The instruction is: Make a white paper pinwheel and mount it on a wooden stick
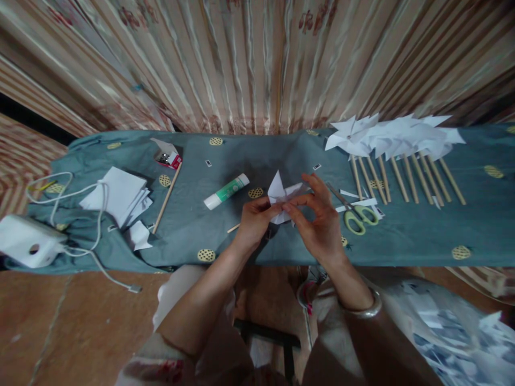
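Note:
A folded white paper pinwheel (pixel 281 194) is held over the middle of the grey-blue cloth (pixel 422 236). My left hand (pixel 253 221) pinches its lower left side. My right hand (pixel 317 217) grips its right side with thumb and fingers, a bangle on that wrist. A glue stick (pixel 226 191) with a green label lies just to the left. Green-handled scissors (pixel 356 213) lie just to the right, beside paper scraps.
A row of finished white pinwheels (pixel 394 138) on wooden sticks (pixel 406 179) lies at the right. A stack of white paper squares (pixel 118 195), a loose stick (pixel 167 197), a small red box (pixel 169 155) and a white device (pixel 28 241) with cables sit at the left. A striped curtain hangs behind.

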The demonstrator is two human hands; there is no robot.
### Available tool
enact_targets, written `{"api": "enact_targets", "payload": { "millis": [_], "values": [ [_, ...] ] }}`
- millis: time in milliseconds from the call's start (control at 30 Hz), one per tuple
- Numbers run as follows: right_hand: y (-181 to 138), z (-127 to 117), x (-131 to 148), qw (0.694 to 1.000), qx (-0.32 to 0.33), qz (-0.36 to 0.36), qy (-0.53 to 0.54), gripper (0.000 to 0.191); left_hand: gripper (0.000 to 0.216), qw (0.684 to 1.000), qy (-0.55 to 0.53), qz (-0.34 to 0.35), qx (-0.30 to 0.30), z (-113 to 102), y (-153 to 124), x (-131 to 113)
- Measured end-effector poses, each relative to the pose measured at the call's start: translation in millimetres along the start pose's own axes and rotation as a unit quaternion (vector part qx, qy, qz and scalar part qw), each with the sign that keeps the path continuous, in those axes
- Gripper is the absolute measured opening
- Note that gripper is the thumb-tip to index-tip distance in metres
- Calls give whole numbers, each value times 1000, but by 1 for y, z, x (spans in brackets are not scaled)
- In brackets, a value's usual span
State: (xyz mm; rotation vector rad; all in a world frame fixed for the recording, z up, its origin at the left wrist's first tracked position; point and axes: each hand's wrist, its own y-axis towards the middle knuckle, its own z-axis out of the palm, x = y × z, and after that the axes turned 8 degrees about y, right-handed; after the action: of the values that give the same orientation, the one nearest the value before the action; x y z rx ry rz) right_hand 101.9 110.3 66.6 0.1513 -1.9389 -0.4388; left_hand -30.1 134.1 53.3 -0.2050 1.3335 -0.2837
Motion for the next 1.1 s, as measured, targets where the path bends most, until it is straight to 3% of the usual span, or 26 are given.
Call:
{"api": "enact_targets", "payload": {
  "millis": [100, 233, 333, 433, 500, 600, 700, 867, 1100],
  "values": [
    [2, -11, -4, 1000, -13, 12, 15, 12, 25, 1000, -27, 1, -16, -3, 4, 1],
    [6, -30, -26, 994, -93, 51, -30, 12, 27, 996, -89, -22, 1, -8, 5, -2],
    [8, -36, -39, 993, -89, 52, -58, 13, 25, 992, -115, -48, 24, -8, 2, -6],
    [6, -33, -40, 993, -65, 100, 25, 16, 24, 987, -132, -83, 45, -5, -1, -10],
    [4, -27, -35, 971, -37, 185, 150, 20, 24, 983, -141, -103, 62, -4, -3, -11],
    [1, -19, -26, 897, 14, 302, 322, 25, 25, 979, -142, -119, 80, -2, -4, -11],
    [-1, -15, -18, 853, 32, 336, 398, 24, 26, 978, -139, -126, 88, -2, -6, -10],
    [-3, -13, -12, 832, 16, 351, 429, 21, 25, 982, -125, -114, 78, -1, -10, -11],
    [-8, -16, -10, 844, -1, 346, 410, 22, 26, 994, -68, -60, 63, -4, -13, -8]
  ]
}}
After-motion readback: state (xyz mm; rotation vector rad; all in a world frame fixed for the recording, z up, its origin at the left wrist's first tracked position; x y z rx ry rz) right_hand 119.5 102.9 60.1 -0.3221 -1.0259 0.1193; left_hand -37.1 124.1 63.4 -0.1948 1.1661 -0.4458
